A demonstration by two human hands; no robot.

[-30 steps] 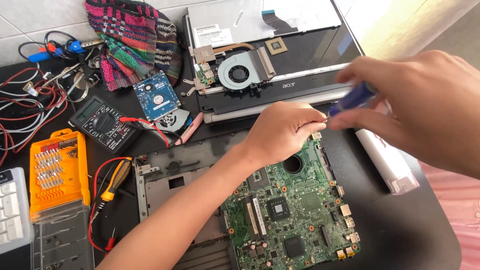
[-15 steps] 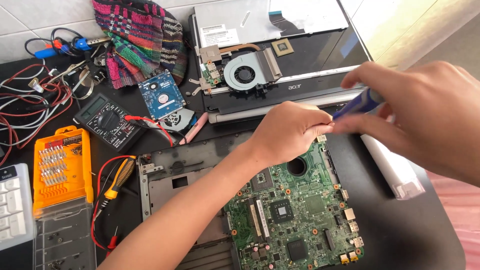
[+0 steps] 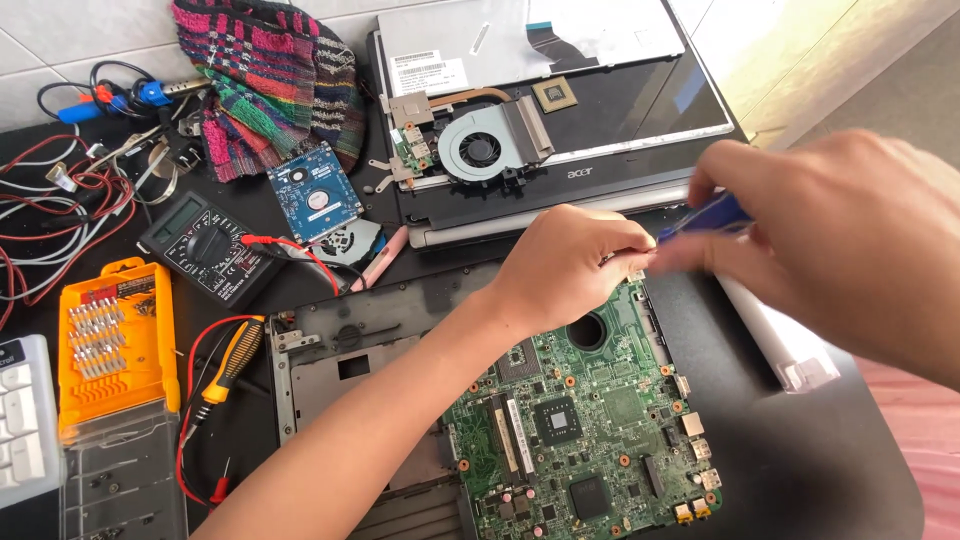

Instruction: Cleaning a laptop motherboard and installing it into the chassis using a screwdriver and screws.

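On the black tabletop (image 3: 820, 470) a green circuit board (image 3: 585, 420) lies over the right part of a grey laptop base frame (image 3: 340, 360), its round cut-out just below the person's hands. The left hand (image 3: 575, 265) rests on the board's upper edge, its grip curled almost closed; whether anything small sits between the fingertips, I cannot tell. The right hand (image 3: 850, 240), blurred, has its grip closed on a blue-handled screwdriver (image 3: 705, 215) whose tip end points toward the left hand's fingers, right at the board's top corner.

Behind them lies an open laptop shell (image 3: 620, 130) with one white rectangular label (image 3: 427, 73) on a pale sheet at the upper left, one grey round fan (image 3: 483, 152) and one small square chip (image 3: 554, 94).

At the left edge stands one orange bit case (image 3: 112, 340) with two rows of silvery bits; its clear lid (image 3: 120, 480) lies open below it. Beside it are a white keypad (image 3: 22, 420), one black multimeter (image 3: 205, 245) with red leads, one small blue drive board (image 3: 314, 190), a second, darker fan (image 3: 350, 243) and one yellow-and-black handled tool (image 3: 232, 360). A striped woven cloth (image 3: 270, 80) sits at the top, with a tangle of red and white wires (image 3: 60, 200) to its left. A white bar (image 3: 780, 335) lies under the right hand.
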